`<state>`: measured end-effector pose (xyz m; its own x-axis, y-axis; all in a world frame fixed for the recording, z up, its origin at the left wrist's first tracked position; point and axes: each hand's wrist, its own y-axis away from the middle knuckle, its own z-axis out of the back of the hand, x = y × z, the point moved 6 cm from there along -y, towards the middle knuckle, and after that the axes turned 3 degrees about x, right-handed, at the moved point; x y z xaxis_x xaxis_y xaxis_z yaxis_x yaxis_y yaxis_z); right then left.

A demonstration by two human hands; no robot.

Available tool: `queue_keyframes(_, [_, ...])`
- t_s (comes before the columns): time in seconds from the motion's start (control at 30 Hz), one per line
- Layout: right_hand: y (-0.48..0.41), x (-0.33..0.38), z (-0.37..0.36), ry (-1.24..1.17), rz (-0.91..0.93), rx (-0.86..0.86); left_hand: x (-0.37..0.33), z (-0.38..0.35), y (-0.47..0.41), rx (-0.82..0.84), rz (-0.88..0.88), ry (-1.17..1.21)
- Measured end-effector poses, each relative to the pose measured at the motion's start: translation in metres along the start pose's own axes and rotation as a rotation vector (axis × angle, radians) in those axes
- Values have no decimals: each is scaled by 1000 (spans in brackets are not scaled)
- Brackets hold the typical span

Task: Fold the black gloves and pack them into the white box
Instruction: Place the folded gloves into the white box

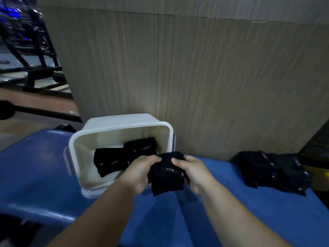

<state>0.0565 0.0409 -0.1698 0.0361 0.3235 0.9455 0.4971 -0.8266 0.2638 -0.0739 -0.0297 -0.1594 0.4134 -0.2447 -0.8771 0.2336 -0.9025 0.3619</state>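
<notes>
Both hands have their grip closed on one folded black glove, held just above the blue tabletop at the near right corner of the white box. On the glove's left edge, the left hand pinches with the thumb on top and the fingers curled underneath. Its right edge is pinched the same way by the right hand. A small tab with pale lettering shows on the glove's upper face, between the two thumbs.

Standing open on the tabletop, the white box is tilted so that its mouth faces the camera, with its far side against a tall cardboard panel. Inside it lie two folded gloves, one toward the left and one behind it toward the right, overlapping where they meet.

Well apart to the right, a loose pile of black gloves sits on the tabletop near its far edge, beside the cardboard. Dark metal frames stand blurred in the upper left background.
</notes>
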Motion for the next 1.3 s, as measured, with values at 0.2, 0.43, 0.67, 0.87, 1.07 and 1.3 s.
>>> queue_keyframes(0.2, [-20, -2, -49, -35, 43, -51, -9, 55, 5, -150, -123, 221])
queue_keyframes(0.43, [-46, 8, -88, 224, 146, -211, -29, 109, 9, -400, -245, 91])
queue_keyframes(0.67, [-65, 16, -121, 243, 179, -223, -45, 119, 10, -386, -303, 5])
queue_keyframes(0.87, [-80, 29, -145, 585, 238, -199, -51, 134, 1, -485, -295, -138])
queue_keyframes(1.07, [-88, 32, -158, 1089, 249, -92, -65, 143, -2, -617, -289, -508])
queue_keyframes(1.3, [-100, 6, -157, 1225, 296, 25, -54, 147, -15, -659, -195, -784])
